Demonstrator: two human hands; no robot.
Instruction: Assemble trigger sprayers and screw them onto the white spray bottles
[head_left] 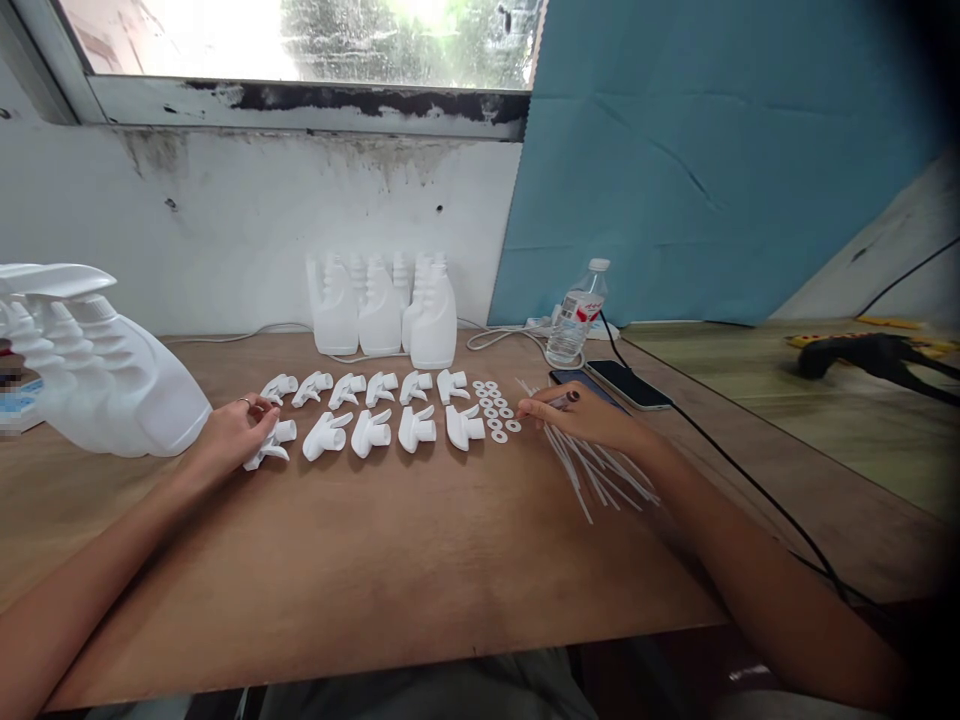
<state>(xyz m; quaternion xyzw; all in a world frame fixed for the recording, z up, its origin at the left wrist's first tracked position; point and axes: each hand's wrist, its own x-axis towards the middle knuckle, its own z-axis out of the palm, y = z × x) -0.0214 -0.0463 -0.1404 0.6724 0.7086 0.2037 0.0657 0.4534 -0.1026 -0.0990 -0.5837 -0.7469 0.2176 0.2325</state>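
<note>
My left hand (244, 430) is closed around the edge of a white trigger spray head (281, 432) at the left end of the front row. More white trigger spray heads (416, 430) lie in two rows to its right. Beside them sits a cluster of thin white ring washers (492, 410). Over at the right of the washers, my right hand (589, 415) has its fingers drawn together, with a short brown pen-like stick (564, 400) showing in it. Its fingertips are close to the washers. Thin white dip tubes (592, 470) lie loosely fanned out beneath this hand.
Empty white spray bottles (433, 325) stand along the wall, and a larger group (127, 380) is at the left. A water bottle (576, 315), a phone (628, 384) and white cables are at the back right. A black cable (750, 480) crosses the table (420, 560).
</note>
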